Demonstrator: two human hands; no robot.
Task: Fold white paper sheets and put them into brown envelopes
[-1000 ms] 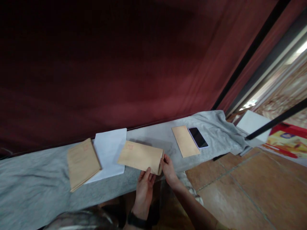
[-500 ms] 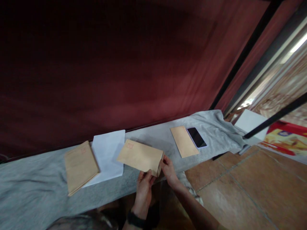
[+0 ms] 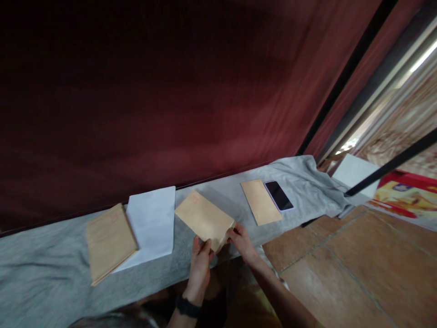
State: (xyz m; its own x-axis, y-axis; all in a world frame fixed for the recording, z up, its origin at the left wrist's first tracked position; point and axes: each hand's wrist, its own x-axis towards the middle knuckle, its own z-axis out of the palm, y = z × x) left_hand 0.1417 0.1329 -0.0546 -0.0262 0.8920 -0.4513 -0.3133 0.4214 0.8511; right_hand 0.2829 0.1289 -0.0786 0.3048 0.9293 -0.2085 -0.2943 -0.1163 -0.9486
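A brown paper envelope (image 3: 205, 217) with a small red print at its far end is held just above the grey cloth. My left hand (image 3: 200, 258) pinches its near long edge, thumb on top. On its right end, my right hand (image 3: 239, 238) grips the corner by the flap or opening; the fingertips are partly hidden there. To the left, a stack of brown envelopes (image 3: 111, 243) overlaps a white sheet of paper (image 3: 153, 223). Right of my hands lies another flat brown envelope (image 3: 261, 202), with a phone (image 3: 279, 196) beside it.
Grey cloth (image 3: 211, 189) covers a long narrow surface against a dark red curtain (image 3: 170, 114). Black poles (image 3: 392, 168) cross the right side. A white box (image 3: 355, 173) and a red printed carton (image 3: 406, 196) stand on the tiled floor (image 3: 375, 255).
The held envelope has turned, its far end swinging away from me and its right end tilting. Both hands keep their grip. The view has shifted slightly.
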